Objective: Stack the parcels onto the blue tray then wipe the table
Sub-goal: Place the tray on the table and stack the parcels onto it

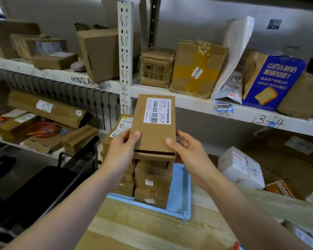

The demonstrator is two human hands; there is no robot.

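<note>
So left hand (124, 143) and right hand (187, 150) pinch the parcel (154, 136) by its sides. Probably squaring it over the stack (152, 184) on the blue tray (181, 195).

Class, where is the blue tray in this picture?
In the head view, the blue tray sits low at centre on the wooden table, under stacked parcels, below the parcel held by the left hand and right hand.

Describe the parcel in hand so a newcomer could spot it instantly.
Find the blue tray on the wooden table; brown parcels are stacked on it. The one meant is the box over the stack, gripped by the left hand and right hand. Unlike the rest, its white label reads 12V4A-5525.
</note>
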